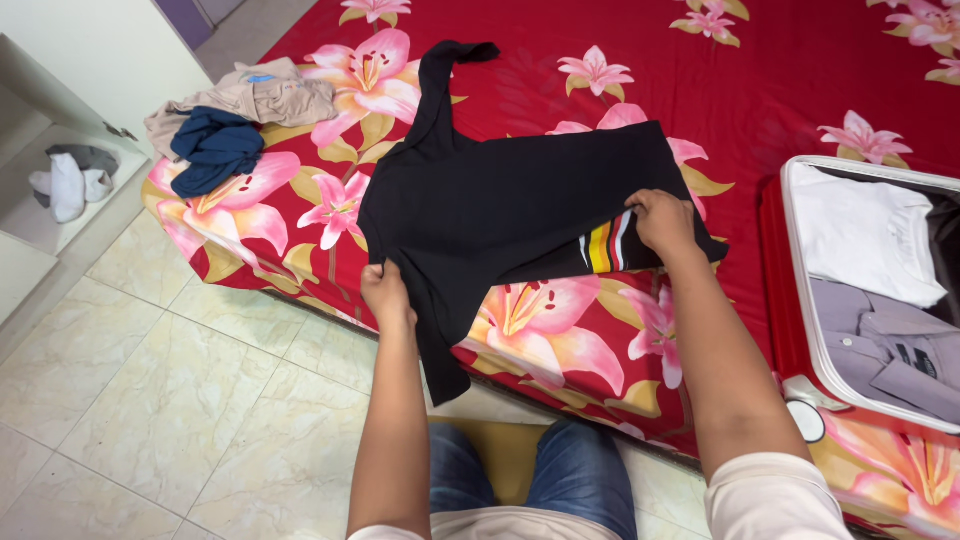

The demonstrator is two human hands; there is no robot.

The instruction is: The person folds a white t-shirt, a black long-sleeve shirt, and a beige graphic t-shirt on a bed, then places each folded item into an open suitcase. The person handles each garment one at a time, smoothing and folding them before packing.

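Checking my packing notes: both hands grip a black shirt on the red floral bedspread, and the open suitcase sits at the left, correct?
Not quite. The head view shows the open suitcase at the right. The left hand and right hand do grip the black shirt on the red floral bedspread.

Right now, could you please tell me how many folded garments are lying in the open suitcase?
2 show: a folded white shirt at the far end of the open white-rimmed suitcase, and a folded grey collared shirt nearer the person. Others may be hidden beyond the frame edge.

light: bright, even, soft | shadows: faint, below the bed [800, 60] edge | glare: none | focus: sharp | edges: slight wide-angle bending
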